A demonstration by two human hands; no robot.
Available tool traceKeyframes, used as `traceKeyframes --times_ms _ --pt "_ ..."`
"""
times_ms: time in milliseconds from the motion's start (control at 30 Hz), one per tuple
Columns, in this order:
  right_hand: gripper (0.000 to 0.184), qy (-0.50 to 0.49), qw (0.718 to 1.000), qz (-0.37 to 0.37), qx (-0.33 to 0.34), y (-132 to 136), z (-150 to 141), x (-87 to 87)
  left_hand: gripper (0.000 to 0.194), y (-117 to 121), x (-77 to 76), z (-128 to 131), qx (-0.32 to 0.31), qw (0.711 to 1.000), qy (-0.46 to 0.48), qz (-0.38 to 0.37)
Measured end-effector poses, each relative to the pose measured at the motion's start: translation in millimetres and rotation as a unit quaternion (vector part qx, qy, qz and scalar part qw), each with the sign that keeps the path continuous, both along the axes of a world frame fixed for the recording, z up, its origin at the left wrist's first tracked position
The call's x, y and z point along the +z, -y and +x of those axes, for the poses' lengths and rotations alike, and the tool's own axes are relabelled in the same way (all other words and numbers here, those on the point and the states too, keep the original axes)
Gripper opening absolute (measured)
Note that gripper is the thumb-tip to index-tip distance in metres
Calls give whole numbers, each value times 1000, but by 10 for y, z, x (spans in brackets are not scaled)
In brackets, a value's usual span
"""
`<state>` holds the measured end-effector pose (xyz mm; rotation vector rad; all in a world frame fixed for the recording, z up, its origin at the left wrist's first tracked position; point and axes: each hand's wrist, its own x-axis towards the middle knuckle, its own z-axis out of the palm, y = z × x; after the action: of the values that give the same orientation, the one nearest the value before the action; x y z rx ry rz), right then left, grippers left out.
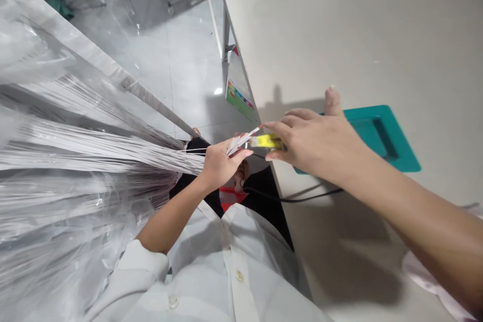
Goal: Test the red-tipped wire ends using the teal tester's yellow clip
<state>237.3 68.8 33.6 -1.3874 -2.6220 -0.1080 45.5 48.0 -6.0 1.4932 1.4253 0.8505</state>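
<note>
A bundle of thin white wires [151, 153] runs in from the left, and my left hand [221, 163] is wrapped round it near its end. The wire tips [244, 141] stick out past my left thumb, pointing right and slightly upward. My right hand [311, 136] grips a small yellow tool [267, 141], blurred, whose exact kind I cannot make out. Its tip is right beside the wire ends; whether it touches them is unclear. The right fingertips reach close to the tips of the wires, with the thumb raised.
Under my right forearm, a teal tray [403, 153] lies on the pale table [350, 35]. A black cable [302, 200] crosses the table edge. More wires in clear plastic [56, 241] fill the left side, along a metal rail [130, 83]. A colourful box [239, 93] stands below the table edge.
</note>
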Motion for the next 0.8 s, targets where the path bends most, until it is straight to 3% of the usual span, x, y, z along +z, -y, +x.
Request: traceKeyframes --times_ms 167,300,367,400,567,633,700,800 --pt "27 -75 997 -11 8 -27 46 -17 24 30 15 -18 18 1000 16 -12" --pt "29 -70 997 8 45 80 12 147 31 74 53 -76 51 996 68 -29" --pt "25 -144 989 19 17 207 -75 220 33 107 103 -119 57 992 101 -38" --pt "22 -202 979 30 -11 277 -133 233 34 128 135 -139 56 990 119 -42" --pt "19 -416 896 -144 -54 511 -426 77 43 247 282 -185 32 981 181 -55" --pt "17 -458 872 -160 -61 530 -487 10 40 284 293 -180 27 981 184 -59" --pt "14 -451 883 -117 -59 532 -506 -22 33 307 274 -168 30 981 184 -59" --pt "13 -370 928 13 -30 530 -479 -39 17 321 228 -149 25 985 165 -39"
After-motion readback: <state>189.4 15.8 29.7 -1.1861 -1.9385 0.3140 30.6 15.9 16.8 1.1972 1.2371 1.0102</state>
